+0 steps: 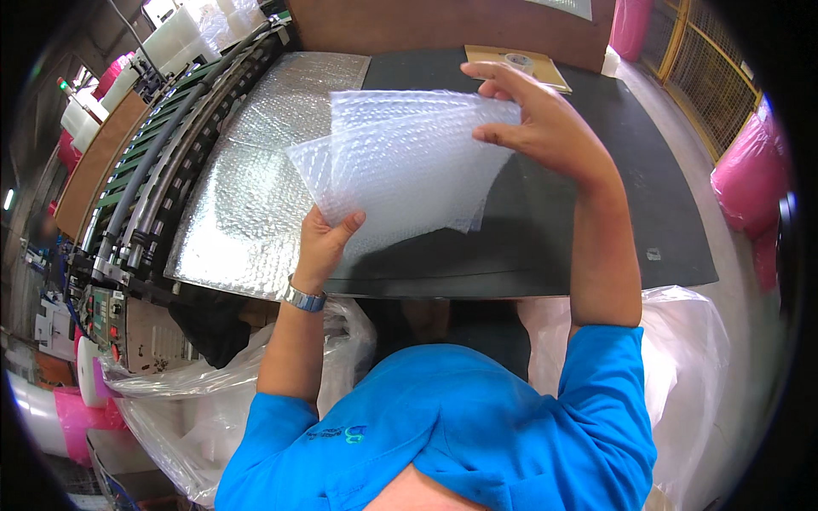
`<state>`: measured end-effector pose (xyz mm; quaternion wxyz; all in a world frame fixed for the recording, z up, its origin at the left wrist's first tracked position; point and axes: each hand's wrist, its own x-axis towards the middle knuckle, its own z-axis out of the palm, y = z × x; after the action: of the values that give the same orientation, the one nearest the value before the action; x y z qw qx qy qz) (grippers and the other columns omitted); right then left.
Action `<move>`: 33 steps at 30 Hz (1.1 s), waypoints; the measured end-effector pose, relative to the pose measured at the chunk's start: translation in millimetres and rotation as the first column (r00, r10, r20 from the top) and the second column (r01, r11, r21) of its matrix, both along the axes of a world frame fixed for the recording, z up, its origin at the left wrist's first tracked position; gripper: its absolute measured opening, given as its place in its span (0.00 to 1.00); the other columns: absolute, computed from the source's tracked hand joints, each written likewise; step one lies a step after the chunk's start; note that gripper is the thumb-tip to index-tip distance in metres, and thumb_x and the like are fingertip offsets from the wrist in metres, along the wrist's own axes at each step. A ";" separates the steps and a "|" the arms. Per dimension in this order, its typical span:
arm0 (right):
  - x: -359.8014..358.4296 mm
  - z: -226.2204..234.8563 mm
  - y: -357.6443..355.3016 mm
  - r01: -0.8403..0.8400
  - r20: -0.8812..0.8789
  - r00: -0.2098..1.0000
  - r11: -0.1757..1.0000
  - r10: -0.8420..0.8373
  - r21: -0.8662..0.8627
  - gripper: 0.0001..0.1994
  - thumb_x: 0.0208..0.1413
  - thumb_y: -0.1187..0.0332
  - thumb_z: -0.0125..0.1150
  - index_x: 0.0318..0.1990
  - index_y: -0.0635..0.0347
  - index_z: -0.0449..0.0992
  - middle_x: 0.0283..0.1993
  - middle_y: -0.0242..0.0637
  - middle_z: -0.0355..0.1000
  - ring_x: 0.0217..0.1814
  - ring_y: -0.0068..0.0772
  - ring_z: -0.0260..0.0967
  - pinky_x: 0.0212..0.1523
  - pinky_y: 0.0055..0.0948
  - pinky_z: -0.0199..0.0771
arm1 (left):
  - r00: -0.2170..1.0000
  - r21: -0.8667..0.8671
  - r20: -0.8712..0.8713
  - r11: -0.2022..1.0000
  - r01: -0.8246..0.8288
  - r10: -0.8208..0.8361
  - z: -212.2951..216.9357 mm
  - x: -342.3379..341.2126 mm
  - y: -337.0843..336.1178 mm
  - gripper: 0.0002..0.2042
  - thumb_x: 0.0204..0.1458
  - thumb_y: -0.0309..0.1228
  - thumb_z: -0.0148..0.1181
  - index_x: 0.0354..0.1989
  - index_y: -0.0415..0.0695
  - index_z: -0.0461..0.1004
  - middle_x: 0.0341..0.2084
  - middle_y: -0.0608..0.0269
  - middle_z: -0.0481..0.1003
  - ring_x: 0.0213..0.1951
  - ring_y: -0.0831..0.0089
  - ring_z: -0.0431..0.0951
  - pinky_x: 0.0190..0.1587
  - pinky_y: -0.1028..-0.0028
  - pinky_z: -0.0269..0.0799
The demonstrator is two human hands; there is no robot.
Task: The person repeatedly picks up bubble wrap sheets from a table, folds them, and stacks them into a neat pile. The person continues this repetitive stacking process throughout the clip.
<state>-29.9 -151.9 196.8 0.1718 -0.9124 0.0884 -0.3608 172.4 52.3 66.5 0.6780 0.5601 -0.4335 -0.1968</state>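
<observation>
A small stack of clear bubble wrap pouches (409, 157) is held up over the dark table, fanned out at a slant. My left hand (328, 238) grips its lower left corner, thumb on top and the other fingers hidden underneath. At the upper right corner is my right hand (545, 119), its thumb and fingers spread apart. The corner reaches into the gap between them, and the thumb lies along the pouches' face. Whether the right fingers press on the plastic is hard to make out.
Silvery bubble sheeting (247, 187) covers the left of the black tabletop (622, 204). A roller machine (145, 187) borders it. A tape roll (518, 61) rests on brown card (550, 75) at the back. Clear plastic bags (690, 341) hang at the front edge; pink wrapped rolls (750, 175) stand right.
</observation>
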 end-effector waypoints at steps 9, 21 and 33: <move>-2.3 -5.4 9.1 0.074 0.278 0.952 0.978 -0.128 0.196 0.10 0.49 0.66 0.54 0.34 0.62 0.74 0.33 0.38 0.70 0.37 0.31 0.68 0.41 0.26 0.65 | 0.996 -0.029 0.076 0.999 -0.035 0.038 -11.4 -11.0 1.3 0.16 0.46 0.25 0.58 0.44 0.37 0.66 0.39 0.62 0.71 0.41 0.75 0.69 0.45 0.75 0.63; 10.2 -53.9 -7.7 0.012 0.392 0.887 0.862 -0.243 0.506 0.31 0.42 0.56 0.64 0.53 0.57 0.61 0.53 0.47 0.60 0.57 0.38 0.56 0.53 0.34 0.58 | 0.991 -0.174 -0.109 0.980 -0.092 0.074 -3.4 -19.1 9.1 0.25 0.43 0.19 0.58 0.51 0.41 0.57 0.43 0.61 0.67 0.45 0.74 0.67 0.48 0.73 0.62; 26.5 -145.7 -16.1 -0.143 0.234 0.965 0.509 -0.120 0.849 0.36 0.40 0.61 0.67 0.56 0.60 0.55 0.54 0.51 0.54 0.58 0.40 0.53 0.54 0.33 0.57 | 0.953 -0.249 0.062 0.929 -0.274 0.297 2.7 -21.8 12.2 0.21 0.45 0.21 0.57 0.49 0.40 0.58 0.42 0.60 0.67 0.44 0.73 0.67 0.48 0.73 0.63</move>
<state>-3.4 -168.0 51.2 0.6136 -0.6511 0.2257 -0.3856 150.6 64.4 69.3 0.7392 0.5411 -0.4007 -0.0149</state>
